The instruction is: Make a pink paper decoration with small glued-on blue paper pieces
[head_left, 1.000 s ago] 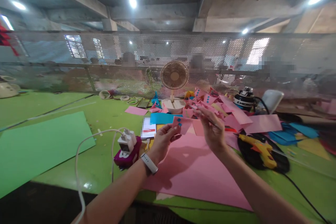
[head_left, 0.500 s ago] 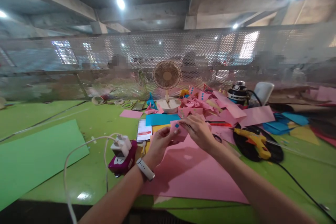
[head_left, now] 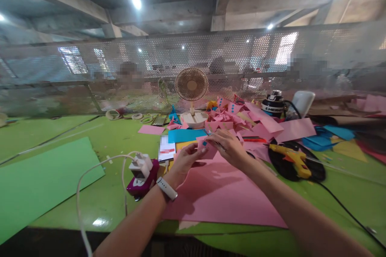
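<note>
My left hand (head_left: 187,158) pinches a small pink paper piece with blue dots (head_left: 207,147), held just above a large pink sheet (head_left: 223,196) on the green table. My right hand (head_left: 228,147) is closed on the same piece from the right, and a thin dark tool or stick I cannot make out pokes from its fingers. A watch with a white band sits on my left wrist.
A purple power strip with white plugs and cable (head_left: 142,172) lies left of my hands. A yellow glue gun (head_left: 292,158) rests on a black mat at right. Behind are a small fan (head_left: 191,88), a heap of pink paper scraps (head_left: 238,120), and a green sheet (head_left: 39,180) at left.
Both hands have dropped lower and come together on the dotted pink piece; the right hand moved left onto it. The view has shifted a little.
</note>
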Tool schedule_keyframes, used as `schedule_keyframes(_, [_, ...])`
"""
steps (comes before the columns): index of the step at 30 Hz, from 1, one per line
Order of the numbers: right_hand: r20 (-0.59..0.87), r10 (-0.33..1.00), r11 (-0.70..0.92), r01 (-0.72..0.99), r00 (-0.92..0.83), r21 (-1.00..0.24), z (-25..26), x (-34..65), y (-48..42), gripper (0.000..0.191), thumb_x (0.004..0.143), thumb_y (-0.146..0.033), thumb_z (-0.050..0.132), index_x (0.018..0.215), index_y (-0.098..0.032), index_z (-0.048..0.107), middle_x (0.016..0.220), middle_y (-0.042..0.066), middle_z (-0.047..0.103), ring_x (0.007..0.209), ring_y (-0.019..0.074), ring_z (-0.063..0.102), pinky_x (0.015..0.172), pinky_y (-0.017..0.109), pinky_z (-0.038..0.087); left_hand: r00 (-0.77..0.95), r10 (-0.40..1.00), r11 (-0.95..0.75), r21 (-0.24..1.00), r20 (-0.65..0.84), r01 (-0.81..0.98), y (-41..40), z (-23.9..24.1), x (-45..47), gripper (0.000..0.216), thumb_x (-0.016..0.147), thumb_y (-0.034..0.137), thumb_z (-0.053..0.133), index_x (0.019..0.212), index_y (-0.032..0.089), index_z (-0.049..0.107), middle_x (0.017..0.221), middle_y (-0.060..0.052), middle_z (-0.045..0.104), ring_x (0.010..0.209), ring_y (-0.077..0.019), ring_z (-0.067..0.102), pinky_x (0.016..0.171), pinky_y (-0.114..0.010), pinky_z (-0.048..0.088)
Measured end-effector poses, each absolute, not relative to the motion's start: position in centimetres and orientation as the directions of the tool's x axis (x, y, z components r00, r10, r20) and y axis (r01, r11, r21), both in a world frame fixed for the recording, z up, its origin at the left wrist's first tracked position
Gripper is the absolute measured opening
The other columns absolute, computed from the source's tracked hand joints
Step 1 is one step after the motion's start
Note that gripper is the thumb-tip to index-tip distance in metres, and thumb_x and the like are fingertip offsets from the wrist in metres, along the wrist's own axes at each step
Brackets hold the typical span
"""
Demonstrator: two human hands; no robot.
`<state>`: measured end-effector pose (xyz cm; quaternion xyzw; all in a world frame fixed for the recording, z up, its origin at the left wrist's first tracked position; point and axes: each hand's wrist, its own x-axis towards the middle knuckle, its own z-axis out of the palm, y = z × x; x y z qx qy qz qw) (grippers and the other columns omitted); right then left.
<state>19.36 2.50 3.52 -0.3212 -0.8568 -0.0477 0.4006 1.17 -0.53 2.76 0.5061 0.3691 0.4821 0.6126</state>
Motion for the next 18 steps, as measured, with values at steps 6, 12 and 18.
schedule_keyframes(6, [0.71, 0.507, 0.774, 0.62, -0.489, -0.126, 3.4, 20.2, 3.2, 0.025, 0.092, -0.025, 0.042, 0.106, -0.022, 0.062, 0.089, 0.007, 0.064, 0.086, 0.0194, 0.056, 0.078, 0.031, 0.042, 0.338, 0.936, 0.108, 0.994, -0.102, 0.001, 0.5, 2.6, -0.2, 0.027, 0.062, 0.036, 0.076, 0.076, 0.016, 0.066, 0.079, -0.008, 0.07, 0.075, -0.0199, 0.067, 0.057, -0.022, 0.044])
schedule_keyframes(12, [0.804, 0.543, 0.673, 0.698, -0.243, -0.243, 5.5, 22.2, 2.6, 0.029, 0.091, -0.022, 0.04, 0.115, -0.023, 0.058, 0.102, 0.006, 0.064, 0.095, 0.0181, 0.057, 0.083, 0.03, 0.043, 0.096, 0.994, -0.012, 0.948, 0.045, -0.319, 2.3, 2.2, -1.2, 0.024, 0.062, 0.03, 0.076, 0.077, 0.017, 0.063, 0.086, -0.005, 0.07, 0.081, -0.0168, 0.067, 0.061, -0.02, 0.044])
schedule_keyframes(18, [0.575, 0.571, 0.727, 0.686, -0.586, -0.024, 2.4, 24.3, -1.1, 0.032, 0.087, -0.014, 0.042, 0.113, -0.022, 0.059, 0.097, 0.008, 0.064, 0.091, 0.0189, 0.058, 0.079, 0.031, 0.046, -0.085, 0.991, -0.129, 0.865, 0.1, -0.484, 3.0, 2.4, -1.3, 0.027, 0.059, 0.027, 0.078, 0.08, 0.018, 0.064, 0.081, -0.001, 0.069, 0.078, -0.0132, 0.065, 0.064, -0.02, 0.046])
